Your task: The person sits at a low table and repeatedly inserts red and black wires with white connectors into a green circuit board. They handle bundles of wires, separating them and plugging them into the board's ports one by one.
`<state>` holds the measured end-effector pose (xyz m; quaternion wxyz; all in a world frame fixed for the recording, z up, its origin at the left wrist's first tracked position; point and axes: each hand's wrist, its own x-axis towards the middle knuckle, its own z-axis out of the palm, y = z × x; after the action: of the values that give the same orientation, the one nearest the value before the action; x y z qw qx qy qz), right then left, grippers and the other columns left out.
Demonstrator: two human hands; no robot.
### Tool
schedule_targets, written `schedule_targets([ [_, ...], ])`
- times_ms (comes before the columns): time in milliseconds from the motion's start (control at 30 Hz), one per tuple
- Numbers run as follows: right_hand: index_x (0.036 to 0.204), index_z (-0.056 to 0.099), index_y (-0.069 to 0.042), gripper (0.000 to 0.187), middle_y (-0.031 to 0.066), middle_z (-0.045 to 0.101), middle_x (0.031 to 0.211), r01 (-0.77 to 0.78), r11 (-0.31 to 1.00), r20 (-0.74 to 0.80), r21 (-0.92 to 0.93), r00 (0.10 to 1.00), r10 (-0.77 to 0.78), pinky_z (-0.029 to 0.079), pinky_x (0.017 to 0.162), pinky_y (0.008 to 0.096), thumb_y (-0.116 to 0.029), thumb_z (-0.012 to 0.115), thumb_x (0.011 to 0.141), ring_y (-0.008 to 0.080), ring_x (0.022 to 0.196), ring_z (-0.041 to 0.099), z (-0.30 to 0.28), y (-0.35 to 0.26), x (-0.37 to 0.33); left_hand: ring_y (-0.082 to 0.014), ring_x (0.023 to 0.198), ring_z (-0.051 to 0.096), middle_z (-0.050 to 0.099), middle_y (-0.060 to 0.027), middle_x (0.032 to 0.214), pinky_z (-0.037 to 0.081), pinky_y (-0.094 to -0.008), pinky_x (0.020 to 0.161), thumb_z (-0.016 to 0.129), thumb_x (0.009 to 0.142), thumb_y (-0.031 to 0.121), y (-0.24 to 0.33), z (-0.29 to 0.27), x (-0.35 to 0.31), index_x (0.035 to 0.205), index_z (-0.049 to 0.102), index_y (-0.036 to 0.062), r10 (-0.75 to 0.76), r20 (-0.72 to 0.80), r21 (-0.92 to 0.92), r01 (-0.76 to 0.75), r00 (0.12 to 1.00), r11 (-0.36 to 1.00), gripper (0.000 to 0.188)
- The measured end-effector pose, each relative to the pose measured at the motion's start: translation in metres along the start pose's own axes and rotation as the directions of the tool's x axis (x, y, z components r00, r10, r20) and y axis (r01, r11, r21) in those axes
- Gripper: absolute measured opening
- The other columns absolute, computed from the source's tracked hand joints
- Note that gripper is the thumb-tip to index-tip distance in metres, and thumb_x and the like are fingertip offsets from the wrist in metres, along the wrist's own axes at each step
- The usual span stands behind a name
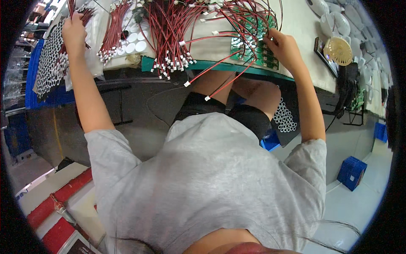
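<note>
At the far left of the bench my left hand (75, 34) is closed around a bundle of thin red and black wires (71, 6); more wires with white connectors hang below it. My right hand (282, 47) is at the right edge of a green circuit board panel (268, 57). Its thumb and fingers are pinched together, and what they hold, if anything, is too small to tell. Several red and black wires with white plugs run across the board, and two plugs (207, 98) hang over the bench's front edge. A large heap of connector wires (171, 36) lies between my hands.
White round caps (131, 48) and another wire bundle (113, 31) lie left of the heap. A perforated sheet of rings (50, 59) rests beside a blue bin (31, 80). On the right are a cream fan-like part (337, 51), a phone-like device (325, 57) and white plastic housings (336, 23).
</note>
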<state>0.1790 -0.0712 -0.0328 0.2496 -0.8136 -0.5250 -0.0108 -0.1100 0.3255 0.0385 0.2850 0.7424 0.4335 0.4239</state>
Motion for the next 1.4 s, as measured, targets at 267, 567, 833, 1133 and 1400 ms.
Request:
schedule_targets([
  [267, 0.085, 0.056, -0.003, 0.014, 0.0050, 0.042, 0.049, -0.159, 0.971, 0.007, 0.179, 0.987, 0.161, 0.030, 0.041, 0.0245, -0.012, 0.058, 0.075, 0.0096, 0.043, 0.035, -0.026, -0.020, -0.037, -0.0415, 0.079, 0.050, 0.053, -0.0263, 0.079, 0.038, -0.0452, 0.072, 0.033, 0.083, 0.030, -0.007, -0.009, 0.017, 0.083, 0.053, -0.0057, 0.265, 0.303, 0.635, -0.401, 0.915, 0.660, 0.041],
  [567, 0.080, 0.056, 0.002, 0.010, -0.0006, 0.047, 0.057, -0.141, 0.864, -0.107, 0.484, 0.970, 0.218, 0.029, 0.045, 0.0180, -0.008, 0.054, 0.077, 0.0026, 0.050, 0.035, -0.052, -0.046, -0.056, -0.0375, 0.075, 0.053, 0.055, -0.0253, 0.076, 0.039, -0.0389, 0.068, 0.038, 0.083, 0.036, 0.048, -0.017, -0.011, 0.086, 0.053, -0.0064, 0.402, -0.066, 0.397, -0.345, 0.913, 0.850, 0.045],
  [833, 0.082, 0.057, 0.001, 0.010, 0.0036, 0.051, 0.070, 0.248, 0.756, -0.308, 0.606, 0.949, -0.065, 0.035, 0.055, 0.0184, -0.001, 0.053, 0.074, 0.0085, 0.064, 0.047, -0.073, -0.118, -0.040, -0.0003, 0.037, 0.025, 0.029, 0.0082, 0.049, 0.019, -0.0159, 0.032, 0.042, 0.086, 0.028, 0.105, -0.001, -0.089, 0.069, 0.040, 0.0119, 0.234, 0.200, -0.349, -0.154, 0.952, 0.924, 0.023],
  [1133, 0.121, 0.031, 0.002, 0.061, 0.0128, 0.039, 0.119, 0.073, 0.234, -0.024, 0.970, 0.978, -0.208, 0.039, 0.070, 0.0229, -0.032, 0.053, 0.075, 0.0122, 0.080, 0.049, -0.057, -0.174, -0.030, -0.0139, 0.065, 0.051, 0.049, -0.0058, 0.065, 0.041, -0.0265, 0.057, 0.043, 0.083, 0.022, 0.184, 0.019, -0.207, 0.088, 0.048, 0.0014, 0.632, 0.595, -0.655, -0.156, 0.496, 0.740, 0.021],
  [1400, 0.081, 0.054, 0.003, 0.037, 0.0163, 0.058, 0.082, 0.195, 0.423, -0.230, 0.885, 0.973, 0.033, 0.039, 0.051, 0.0233, -0.024, 0.029, 0.086, 0.0149, 0.062, 0.053, -0.083, -0.128, -0.059, -0.0245, 0.094, 0.050, 0.052, -0.0165, 0.099, 0.038, -0.0314, 0.081, 0.051, 0.076, 0.018, 0.190, 0.038, -0.223, 0.105, 0.047, -0.0008, 0.774, 0.573, -0.646, -0.434, 0.269, 0.628, 0.034],
])
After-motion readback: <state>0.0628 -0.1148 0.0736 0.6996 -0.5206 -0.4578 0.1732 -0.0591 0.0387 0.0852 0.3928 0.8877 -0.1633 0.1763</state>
